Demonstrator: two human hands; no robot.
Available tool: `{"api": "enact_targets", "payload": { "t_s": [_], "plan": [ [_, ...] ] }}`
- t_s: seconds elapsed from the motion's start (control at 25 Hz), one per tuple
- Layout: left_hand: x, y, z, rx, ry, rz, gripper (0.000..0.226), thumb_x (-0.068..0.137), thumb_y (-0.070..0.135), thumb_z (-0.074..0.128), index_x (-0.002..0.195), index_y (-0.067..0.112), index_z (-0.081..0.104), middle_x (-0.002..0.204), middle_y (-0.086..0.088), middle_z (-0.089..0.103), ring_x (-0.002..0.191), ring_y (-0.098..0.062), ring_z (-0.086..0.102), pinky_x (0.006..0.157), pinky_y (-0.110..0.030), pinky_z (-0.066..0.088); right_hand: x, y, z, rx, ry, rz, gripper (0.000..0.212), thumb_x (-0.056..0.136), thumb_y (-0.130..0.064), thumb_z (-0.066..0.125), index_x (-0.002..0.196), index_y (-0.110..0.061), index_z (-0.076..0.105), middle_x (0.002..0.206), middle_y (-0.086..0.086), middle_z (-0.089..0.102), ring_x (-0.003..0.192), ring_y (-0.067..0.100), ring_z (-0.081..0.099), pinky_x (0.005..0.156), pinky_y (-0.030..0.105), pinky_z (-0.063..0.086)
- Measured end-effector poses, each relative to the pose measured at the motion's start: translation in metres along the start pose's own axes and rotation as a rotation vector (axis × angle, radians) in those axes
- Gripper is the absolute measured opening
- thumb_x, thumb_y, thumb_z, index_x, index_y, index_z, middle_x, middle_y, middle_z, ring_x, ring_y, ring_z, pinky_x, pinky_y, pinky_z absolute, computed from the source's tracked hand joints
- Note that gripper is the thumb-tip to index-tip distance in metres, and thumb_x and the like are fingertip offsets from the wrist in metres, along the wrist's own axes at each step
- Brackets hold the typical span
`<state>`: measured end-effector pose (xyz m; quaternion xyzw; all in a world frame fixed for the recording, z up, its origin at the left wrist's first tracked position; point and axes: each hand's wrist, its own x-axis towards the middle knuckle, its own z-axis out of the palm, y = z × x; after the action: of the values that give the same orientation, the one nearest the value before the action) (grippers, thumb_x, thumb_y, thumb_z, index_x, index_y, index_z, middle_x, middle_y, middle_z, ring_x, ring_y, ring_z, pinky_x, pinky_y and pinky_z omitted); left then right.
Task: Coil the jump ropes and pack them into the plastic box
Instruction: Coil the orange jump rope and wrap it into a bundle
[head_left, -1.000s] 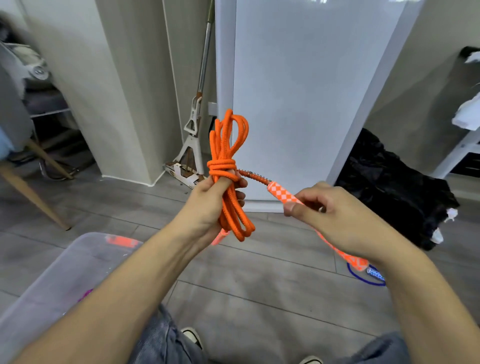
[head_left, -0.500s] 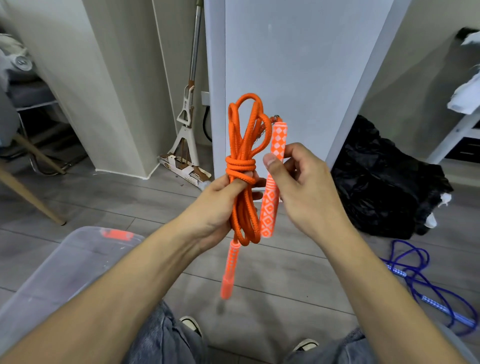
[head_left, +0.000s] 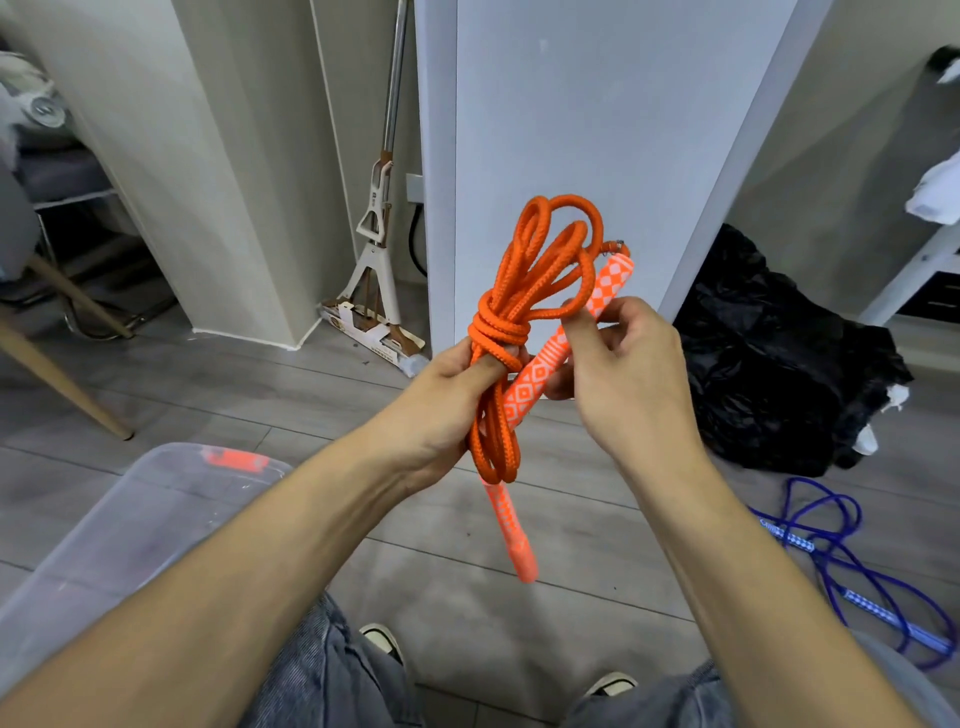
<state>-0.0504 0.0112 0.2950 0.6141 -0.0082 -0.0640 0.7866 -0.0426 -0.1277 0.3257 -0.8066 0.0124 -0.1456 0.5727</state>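
The left hand (head_left: 441, 405) is gripping the coiled bright-orange braided jump rope (head_left: 511, 322) just under the wraps that are binding its middle, fingers curled round the bundle so the loops are standing up above the fist and hanging down below it. Holding it at the waist is probably keeping the wraps from slipping loose. The right hand (head_left: 623, 374) is pinching the upper orange-and-white diamond-patterned handle (head_left: 558, 345) between thumb and curled fingers, laying it slantwise against the bundle, likely so it packs flat with the coil. The second patterned handle (head_left: 506, 525) is dangling free below the loops.

The clear plastic box with an orange latch (head_left: 156, 509) is sitting on the grey plank floor (head_left: 260, 395) at lower left, beside the left forearm; the rope is not yet in it. A loose blue jump rope (head_left: 841, 561) is lying uncoiled on the floor at lower right, so by my reckoning about half the job is remaining.

Against half a second ago, the held handle is tilting more steeply and sitting closer in to the wraps, the right thumb is lying further up it, and the dangling handle is hanging nearer the middle.
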Motion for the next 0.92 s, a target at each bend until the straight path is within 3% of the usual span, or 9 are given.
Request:
{"api": "enact_targets", "payload": {
  "t_s": [0.12,0.24,0.4,0.52,0.64,0.72,0.8,0.88,0.92],
  "plan": [
    [0.004,-0.004,0.0,0.067,-0.004,0.036,0.015,0.088,0.032,0.056,0.088,0.019,0.064,0.086,-0.015,0.059,0.082,-0.028,0.05,0.08,-0.044,0.04,0.0,0.006,0.001,0.055,-0.023,0.076,0.019,0.094,-0.033,0.056,0.097,-0.014,0.057,0.059,0.004,0.072,0.059,0.024,0.073,0.076,0.053,0.06],
    [0.007,-0.009,0.0,0.138,0.007,0.068,0.022,0.091,0.029,0.055,0.1,0.012,0.065,0.096,-0.021,0.066,0.089,-0.027,0.059,0.086,-0.045,0.048,-0.004,0.006,0.002,0.12,-0.039,0.128,0.018,0.098,-0.026,0.054,0.1,-0.009,0.054,0.058,0.007,0.071,0.056,0.028,0.073,0.072,0.053,0.061],
    [0.003,-0.012,-0.002,0.258,0.025,0.075,0.017,0.103,0.02,0.049,0.093,0.016,0.062,0.071,0.003,0.06,0.065,-0.01,0.051,0.061,-0.022,0.043,-0.005,0.005,0.001,0.221,-0.11,0.265,0.017,0.101,-0.019,0.05,0.097,-0.003,0.05,0.043,-0.001,0.061,0.055,0.031,0.072,0.064,0.047,0.063],
    [0.003,-0.002,0.0,0.125,-0.058,-0.046,0.015,0.102,0.019,0.051,0.093,0.016,0.062,0.073,0.002,0.062,0.062,-0.012,0.055,0.074,-0.035,0.05,0.002,0.003,-0.011,0.328,-0.122,0.349,0.012,0.102,-0.014,0.046,0.098,-0.003,0.051,0.05,0.005,0.051,0.049,0.029,0.07,0.051,0.037,0.06],
    [0.003,0.009,-0.003,-0.108,-0.165,-0.247,0.013,0.099,0.018,0.053,0.095,0.014,0.065,0.08,-0.001,0.064,0.067,-0.015,0.062,0.098,-0.058,0.046,0.005,0.001,-0.02,0.369,-0.109,0.335,0.012,0.103,-0.015,0.047,0.101,-0.004,0.052,0.061,0.008,0.046,0.047,0.028,0.066,0.054,0.04,0.061],
    [0.005,0.008,-0.005,-0.129,-0.15,-0.259,0.014,0.098,0.017,0.055,0.093,0.014,0.068,0.083,-0.003,0.064,0.071,-0.018,0.06,0.098,-0.061,0.045,-0.001,-0.001,-0.016,0.345,-0.1,0.262,0.01,0.103,-0.015,0.049,0.103,-0.005,0.05,0.06,0.006,0.048,0.049,0.028,0.067,0.056,0.043,0.062],
    [0.006,0.002,-0.004,-0.098,-0.069,-0.206,0.016,0.098,0.014,0.053,0.091,0.014,0.068,0.079,-0.001,0.064,0.068,-0.017,0.055,0.086,-0.049,0.051,-0.01,-0.003,-0.008,0.315,-0.12,0.18,0.007,0.104,-0.012,0.047,0.106,-0.006,0.048,0.058,0.004,0.053,0.053,0.031,0.07,0.058,0.044,0.062],
    [0.005,-0.003,-0.002,0.063,0.035,-0.049,0.02,0.1,0.011,0.049,0.086,0.015,0.064,0.068,0.006,0.063,0.06,-0.009,0.053,0.07,-0.028,0.047,-0.015,0.001,-0.002,0.274,-0.152,0.13,0.007,0.104,-0.012,0.046,0.108,-0.006,0.046,0.057,0.003,0.06,0.058,0.033,0.073,0.061,0.046,0.063],
    [0.004,-0.005,-0.002,0.182,0.055,0.038,0.022,0.101,0.012,0.047,0.084,0.016,0.061,0.063,0.008,0.058,0.058,-0.007,0.049,0.064,-0.024,0.042,-0.017,0.004,0.0,0.245,-0.165,0.116,0.008,0.103,-0.013,0.046,0.108,-0.006,0.046,0.056,0.005,0.064,0.058,0.033,0.073,0.062,0.046,0.063]
  ]
}}
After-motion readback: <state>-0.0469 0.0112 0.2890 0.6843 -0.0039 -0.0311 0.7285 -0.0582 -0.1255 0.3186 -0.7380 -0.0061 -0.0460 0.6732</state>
